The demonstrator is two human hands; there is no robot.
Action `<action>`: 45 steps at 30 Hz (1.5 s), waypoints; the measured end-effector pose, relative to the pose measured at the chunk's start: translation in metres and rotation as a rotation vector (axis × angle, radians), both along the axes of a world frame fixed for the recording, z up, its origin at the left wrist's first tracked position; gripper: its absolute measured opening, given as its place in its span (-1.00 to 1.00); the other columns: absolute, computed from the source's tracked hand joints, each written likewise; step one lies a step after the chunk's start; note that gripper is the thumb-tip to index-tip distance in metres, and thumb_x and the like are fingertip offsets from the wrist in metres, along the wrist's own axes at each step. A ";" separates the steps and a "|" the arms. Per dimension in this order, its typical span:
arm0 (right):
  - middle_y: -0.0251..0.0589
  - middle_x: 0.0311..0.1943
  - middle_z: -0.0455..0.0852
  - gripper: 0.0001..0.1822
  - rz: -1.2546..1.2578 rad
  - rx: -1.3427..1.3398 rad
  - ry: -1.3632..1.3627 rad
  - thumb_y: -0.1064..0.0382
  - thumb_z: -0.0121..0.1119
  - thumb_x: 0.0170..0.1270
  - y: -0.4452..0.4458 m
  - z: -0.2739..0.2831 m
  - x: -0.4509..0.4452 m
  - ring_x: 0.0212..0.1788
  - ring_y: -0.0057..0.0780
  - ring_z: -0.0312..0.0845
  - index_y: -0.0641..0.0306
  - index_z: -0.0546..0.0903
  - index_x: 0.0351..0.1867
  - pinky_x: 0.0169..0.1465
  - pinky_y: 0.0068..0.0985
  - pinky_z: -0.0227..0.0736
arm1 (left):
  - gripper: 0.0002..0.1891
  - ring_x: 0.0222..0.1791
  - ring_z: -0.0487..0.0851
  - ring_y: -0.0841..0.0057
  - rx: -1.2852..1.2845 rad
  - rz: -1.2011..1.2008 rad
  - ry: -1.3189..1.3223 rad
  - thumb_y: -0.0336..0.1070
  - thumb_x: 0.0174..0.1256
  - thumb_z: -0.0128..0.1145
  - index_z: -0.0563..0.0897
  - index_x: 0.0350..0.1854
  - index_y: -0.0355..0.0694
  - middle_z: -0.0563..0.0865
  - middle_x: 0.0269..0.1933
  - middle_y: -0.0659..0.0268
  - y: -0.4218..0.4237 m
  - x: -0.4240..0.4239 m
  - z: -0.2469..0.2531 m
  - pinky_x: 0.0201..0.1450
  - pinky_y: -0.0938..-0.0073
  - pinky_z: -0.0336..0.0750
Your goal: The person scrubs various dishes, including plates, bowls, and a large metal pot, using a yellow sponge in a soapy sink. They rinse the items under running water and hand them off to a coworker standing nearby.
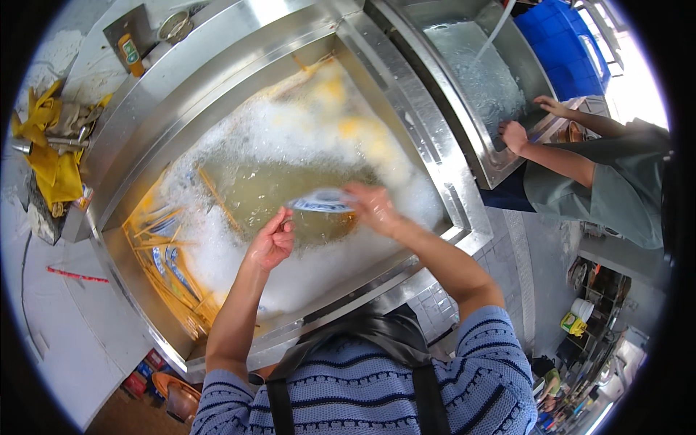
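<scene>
Over a large stainless steel sink point(473, 239) full of sudsy water, my left hand point(273, 239) and my right hand point(374, 208) hold a blue-and-white dish point(322, 200) between them. The dish is tilted nearly edge-on and a little blurred. The left fingertips pinch its left end, while the right fingers are at its right end, partly blurred. Wooden chopsticks point(190, 312) crowd the sink's lower left corner, with blue-and-white spoons point(176, 266) among them. One chopstick point(217, 198) slants out of the foam left of the dish. What lies under the foam is hidden.
A co-worker's hands point(514, 137) are at a second steel sink point(478, 70) with running water, at the upper right. Blue plastic crates point(560, 49) stand beyond it. Yellow rubber gloves point(51, 168) and a bottle point(131, 54) lie past the left rim. Shelves point(598, 304) stand at the lower right.
</scene>
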State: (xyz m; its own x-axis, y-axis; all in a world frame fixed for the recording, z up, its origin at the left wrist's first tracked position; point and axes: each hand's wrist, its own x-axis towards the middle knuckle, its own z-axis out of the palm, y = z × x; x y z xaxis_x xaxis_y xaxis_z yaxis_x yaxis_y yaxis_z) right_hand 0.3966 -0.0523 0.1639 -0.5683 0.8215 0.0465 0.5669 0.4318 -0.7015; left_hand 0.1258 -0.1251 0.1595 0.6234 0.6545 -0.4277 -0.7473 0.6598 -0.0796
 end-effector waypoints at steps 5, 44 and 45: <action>-0.14 -0.36 0.72 -0.75 -0.722 -0.394 0.696 0.25 0.29 0.21 0.074 0.024 0.104 -0.36 -0.50 0.64 0.42 0.61 -0.21 -0.29 -0.53 0.52 | -0.84 -0.50 0.56 0.72 -0.008 -0.036 0.540 -0.20 0.38 0.10 0.61 -0.17 -0.15 0.66 -0.37 0.39 0.019 0.031 0.000 -0.46 0.76 0.45; -0.24 -0.11 0.64 -0.72 -1.130 -1.103 0.692 0.25 0.12 0.28 0.015 -0.170 0.011 -0.10 -0.38 0.56 0.23 0.53 0.00 -0.14 -0.40 0.53 | -0.69 -0.07 0.61 0.26 -0.548 0.452 0.947 -0.18 0.34 0.04 0.50 0.06 -0.15 0.62 -0.02 0.21 0.140 -0.006 -0.212 -0.13 0.19 0.57; -0.24 -0.09 0.63 -0.72 -1.196 -1.116 0.815 0.26 0.09 0.30 0.017 -0.170 0.006 -0.11 -0.38 0.56 0.24 0.52 0.01 -0.13 -0.39 0.53 | -0.69 -0.06 0.61 0.26 -0.530 0.480 0.923 -0.17 0.34 0.03 0.49 0.06 -0.15 0.62 -0.01 0.19 0.137 -0.003 -0.203 -0.10 0.16 0.56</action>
State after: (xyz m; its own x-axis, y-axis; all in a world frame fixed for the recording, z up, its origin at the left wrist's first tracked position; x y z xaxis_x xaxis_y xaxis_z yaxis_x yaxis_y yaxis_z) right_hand 0.4031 -0.0352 -0.0061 0.1613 0.5600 -0.8127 -0.4074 -0.7122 -0.5716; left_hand 0.1230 0.0124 -0.0435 -0.3301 0.3417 -0.8799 -0.8291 0.3408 0.4433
